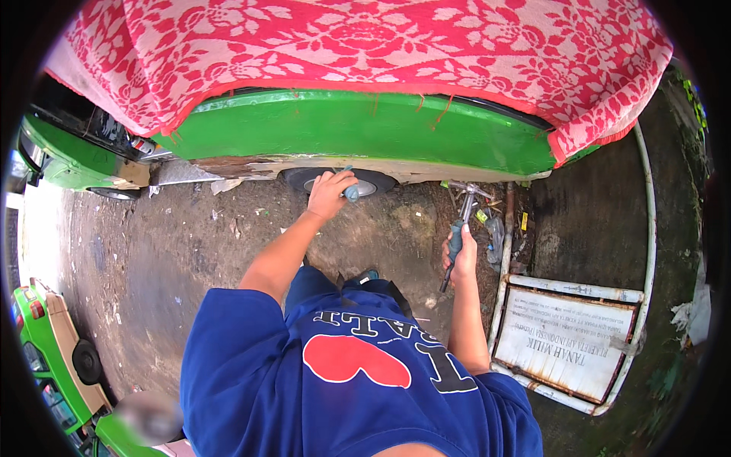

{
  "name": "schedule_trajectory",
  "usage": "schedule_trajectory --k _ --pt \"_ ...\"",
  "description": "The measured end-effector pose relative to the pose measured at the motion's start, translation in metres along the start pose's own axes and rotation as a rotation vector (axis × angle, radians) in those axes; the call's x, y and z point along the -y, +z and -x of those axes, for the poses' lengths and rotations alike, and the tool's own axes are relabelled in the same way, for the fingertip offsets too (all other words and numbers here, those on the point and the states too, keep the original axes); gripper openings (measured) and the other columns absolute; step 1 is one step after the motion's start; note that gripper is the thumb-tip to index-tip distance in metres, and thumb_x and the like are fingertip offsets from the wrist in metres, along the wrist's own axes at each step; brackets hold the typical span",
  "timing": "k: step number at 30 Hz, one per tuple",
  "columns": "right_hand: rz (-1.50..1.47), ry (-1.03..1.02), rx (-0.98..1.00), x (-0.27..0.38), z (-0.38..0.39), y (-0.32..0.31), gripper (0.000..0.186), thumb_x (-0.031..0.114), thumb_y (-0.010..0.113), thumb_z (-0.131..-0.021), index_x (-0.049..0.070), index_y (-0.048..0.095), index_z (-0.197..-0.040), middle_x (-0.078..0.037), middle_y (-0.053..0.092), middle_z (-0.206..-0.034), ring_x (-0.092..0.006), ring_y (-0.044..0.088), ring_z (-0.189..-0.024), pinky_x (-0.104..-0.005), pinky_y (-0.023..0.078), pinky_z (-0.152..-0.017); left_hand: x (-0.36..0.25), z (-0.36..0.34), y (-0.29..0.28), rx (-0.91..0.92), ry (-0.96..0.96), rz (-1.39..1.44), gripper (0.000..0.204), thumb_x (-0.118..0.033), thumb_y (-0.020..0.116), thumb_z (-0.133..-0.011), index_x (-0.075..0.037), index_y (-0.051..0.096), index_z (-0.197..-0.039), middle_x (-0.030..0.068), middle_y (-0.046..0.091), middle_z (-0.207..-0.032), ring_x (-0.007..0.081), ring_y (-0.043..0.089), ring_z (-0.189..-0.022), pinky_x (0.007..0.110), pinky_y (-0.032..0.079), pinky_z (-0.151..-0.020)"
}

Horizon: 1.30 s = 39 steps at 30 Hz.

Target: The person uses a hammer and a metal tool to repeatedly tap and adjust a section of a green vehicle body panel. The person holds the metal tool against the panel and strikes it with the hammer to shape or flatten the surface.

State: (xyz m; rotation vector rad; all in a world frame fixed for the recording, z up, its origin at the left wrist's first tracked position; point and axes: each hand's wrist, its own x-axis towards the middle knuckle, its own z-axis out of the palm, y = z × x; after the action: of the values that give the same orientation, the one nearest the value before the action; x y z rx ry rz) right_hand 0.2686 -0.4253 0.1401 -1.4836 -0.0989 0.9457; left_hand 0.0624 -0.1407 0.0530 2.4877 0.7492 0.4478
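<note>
In front of me stands a green vehicle (pixel 350 126) with a cream lower edge, rusted and flaking at the left. My left hand (pixel 330 193) is raised in front of its wheel (pixel 369 183). The fingers are closed around a small blue-grey object (pixel 351 192), mostly hidden by the hand, so its kind cannot be told. Farther right, my right hand (pixel 461 255) grips a hand tool (pixel 456 241) by its blue-grey handle. The tool's T-shaped metal head (pixel 470 188) points toward the vehicle's lower edge, and a thin dark end sticks out below my hand.
A red and pink floral cloth (pixel 365 46) drapes over the vehicle. On the right stands a white metal frame (pixel 647 206) with a signboard (pixel 567 339). Litter (pixel 495 228) lies on the stained ground. More green vehicles (pixel 49 358) stand at the left.
</note>
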Motion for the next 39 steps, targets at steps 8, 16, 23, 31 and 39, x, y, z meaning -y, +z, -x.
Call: schedule_trajectory --k 8,16,23,31,39 --pt "0.107 -0.042 0.19 -0.014 0.012 0.07 0.037 0.043 0.06 -0.097 0.007 0.056 -0.097 -0.003 0.051 -0.06 -0.0105 0.042 -0.036 -0.0259 0.033 -0.032 0.042 0.051 -0.034 -0.177 -0.116 0.274 0.042 0.003 0.069 -0.073 -0.012 0.063 -0.112 0.0037 0.06 -0.132 0.0329 0.061 -0.115 0.04 0.052 -0.091" --pt "0.237 -0.122 0.221 -0.038 0.016 0.154 0.021 0.028 0.062 -0.098 0.009 0.056 -0.105 0.0 0.058 -0.073 -0.0085 0.051 -0.052 -0.0249 0.042 -0.046 0.105 0.091 -0.078 -0.061 -0.047 0.484 0.044 0.014 0.055 -0.076 -0.007 0.057 -0.114 0.0129 0.057 -0.132 0.0347 0.054 -0.125 0.04 0.044 -0.104" --pt "0.32 -0.119 0.073 -0.05 0.032 0.213 0.015 0.023 0.066 -0.094 0.009 0.059 -0.093 0.001 0.059 -0.074 -0.0078 0.052 -0.055 -0.0236 0.04 -0.047 0.165 0.105 -0.111 -0.062 -0.035 0.515 0.046 0.011 0.058 -0.078 -0.01 0.056 -0.118 0.0117 0.058 -0.13 0.0373 0.055 -0.122 0.041 0.047 -0.099" --pt "0.37 -0.059 -0.083 -0.055 0.066 0.244 0.018 0.024 0.067 -0.093 0.01 0.057 -0.088 0.0 0.057 -0.07 -0.008 0.049 -0.049 -0.0233 0.037 -0.042 0.211 0.097 -0.101 -0.104 -0.032 0.636 0.045 0.013 0.06 -0.077 -0.009 0.06 -0.116 0.0133 0.058 -0.131 0.0362 0.054 -0.125 0.041 0.046 -0.103" --pt "0.324 0.028 -0.148 -0.069 0.061 0.255 0.022 0.027 0.071 -0.091 0.009 0.059 -0.086 0.002 0.056 -0.068 -0.0064 0.048 -0.049 -0.0234 0.036 -0.043 0.214 0.067 -0.095 0.031 -0.032 0.649 0.041 0.013 0.058 -0.079 -0.009 0.061 -0.113 0.0128 0.053 -0.14 0.0365 0.049 -0.132 0.041 0.043 -0.106"
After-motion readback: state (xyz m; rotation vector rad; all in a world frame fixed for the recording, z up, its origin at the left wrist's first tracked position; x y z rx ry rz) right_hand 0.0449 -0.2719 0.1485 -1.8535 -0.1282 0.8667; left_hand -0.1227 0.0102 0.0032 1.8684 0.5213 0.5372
